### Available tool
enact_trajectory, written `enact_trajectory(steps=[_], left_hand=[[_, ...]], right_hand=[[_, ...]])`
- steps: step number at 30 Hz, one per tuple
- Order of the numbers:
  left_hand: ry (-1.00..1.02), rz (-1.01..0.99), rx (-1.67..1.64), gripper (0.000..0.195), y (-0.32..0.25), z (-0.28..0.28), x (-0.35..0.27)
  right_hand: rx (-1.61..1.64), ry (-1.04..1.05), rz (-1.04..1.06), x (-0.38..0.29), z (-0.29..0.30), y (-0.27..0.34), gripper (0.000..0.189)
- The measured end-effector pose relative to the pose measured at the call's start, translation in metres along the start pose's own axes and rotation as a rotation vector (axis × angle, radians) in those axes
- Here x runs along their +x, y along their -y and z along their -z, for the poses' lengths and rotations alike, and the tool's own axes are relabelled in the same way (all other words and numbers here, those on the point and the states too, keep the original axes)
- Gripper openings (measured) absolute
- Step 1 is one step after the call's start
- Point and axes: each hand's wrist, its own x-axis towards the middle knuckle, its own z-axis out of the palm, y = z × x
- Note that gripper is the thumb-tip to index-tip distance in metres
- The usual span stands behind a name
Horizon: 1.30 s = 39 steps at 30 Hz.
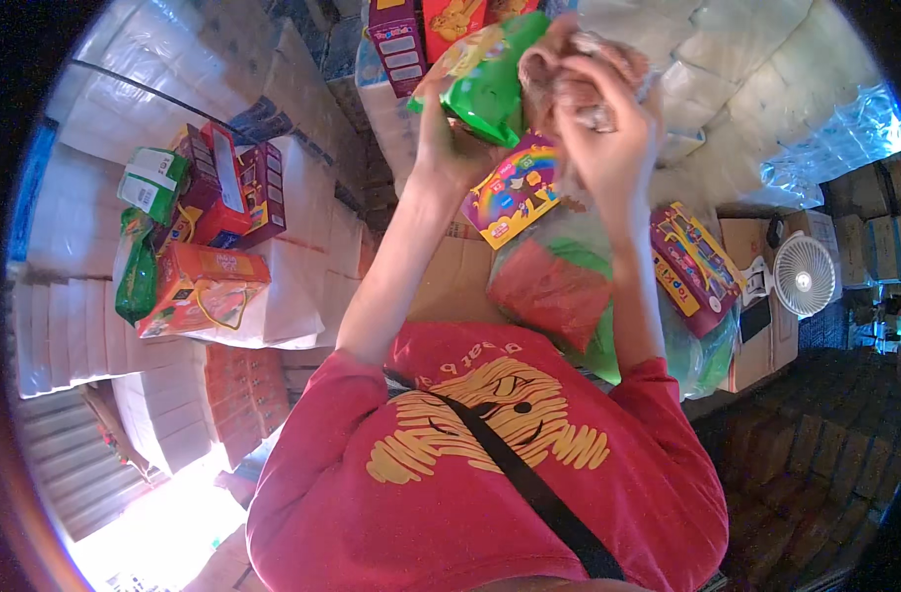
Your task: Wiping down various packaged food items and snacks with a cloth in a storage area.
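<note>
My left hand (450, 152) grips the lower left side of a shiny green packet (495, 96), which is tilted above the work area. Close beside it, my right hand (610, 140) pinches a crumpled brownish cloth (621, 55), blurred at its edges. Whether the cloth touches the packet, I cannot tell. Below the packet lies a purple and yellow box (513, 196) with a rainbow print. Between my forearms is a clear plastic bag (554, 288) with red and green things inside.
A purple carton (695, 270) lies by my right forearm, near a white fan (804, 274). Leftward stand an orange box (206, 285) with a yellow handle and green packets (151, 181). Ahead are another purple box (397, 48) and plastic-wrapped stacks (739, 66).
</note>
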Motion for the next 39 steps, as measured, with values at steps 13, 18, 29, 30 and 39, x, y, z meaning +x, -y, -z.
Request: enact_trajectory(steps=[13, 18, 29, 30, 39], left_hand=[[0.226, -0.103, 0.261, 0.048, 0.012, 0.014, 0.006], [0.007, -0.178, 0.356, 0.047, 0.003, 0.022, 0.005], [0.168, -0.247, 0.673, 0.053, 0.003, 0.023, 0.001], [0.132, -0.229, 0.642, 0.056, 0.000, 0.027, 0.001], [0.271, 0.229, -0.118, 0.057, -0.012, 0.050, -0.009]], right_hand=[[0.108, 0.034, 0.060, -0.016, -0.012, 0.008, 0.030], [0.083, 0.123, 0.248, -0.023, -0.012, 0.009, 0.025], [0.085, 0.145, 0.280, -0.034, -0.015, 0.012, 0.033], [0.090, 0.141, 0.335, -0.038, -0.016, 0.009, 0.034], [0.088, -0.200, 0.021, -0.011, -0.003, -0.027, 0.037]])
